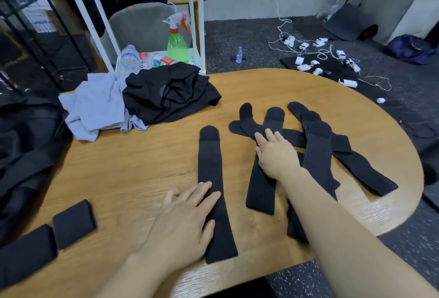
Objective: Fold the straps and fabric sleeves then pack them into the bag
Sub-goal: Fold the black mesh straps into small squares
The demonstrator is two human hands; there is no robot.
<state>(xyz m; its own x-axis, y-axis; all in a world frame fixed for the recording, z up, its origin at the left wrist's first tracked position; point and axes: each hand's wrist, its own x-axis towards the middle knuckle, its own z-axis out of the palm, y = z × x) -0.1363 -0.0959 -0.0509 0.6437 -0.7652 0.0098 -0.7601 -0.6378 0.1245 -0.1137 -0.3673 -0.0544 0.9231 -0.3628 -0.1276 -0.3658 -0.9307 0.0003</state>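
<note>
Black flat fabric strap [212, 186] runs lengthwise away from me on the wooden counter [123, 167], my left hand [183, 224] spread flat pinning its near end, right hand [275, 153] farther off, fingers loose on the pile of crossed black straps [316, 145].

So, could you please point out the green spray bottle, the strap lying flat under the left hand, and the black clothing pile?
green spray bottle [177, 47]: head view, green body.
strap [209, 155]: head view, bare middle.
black clothing pile [171, 93]: head view, centre folds.

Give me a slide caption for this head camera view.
Left hand flat on a single black strap while the right hand reaches into the strap pile on the wooden table.
</note>
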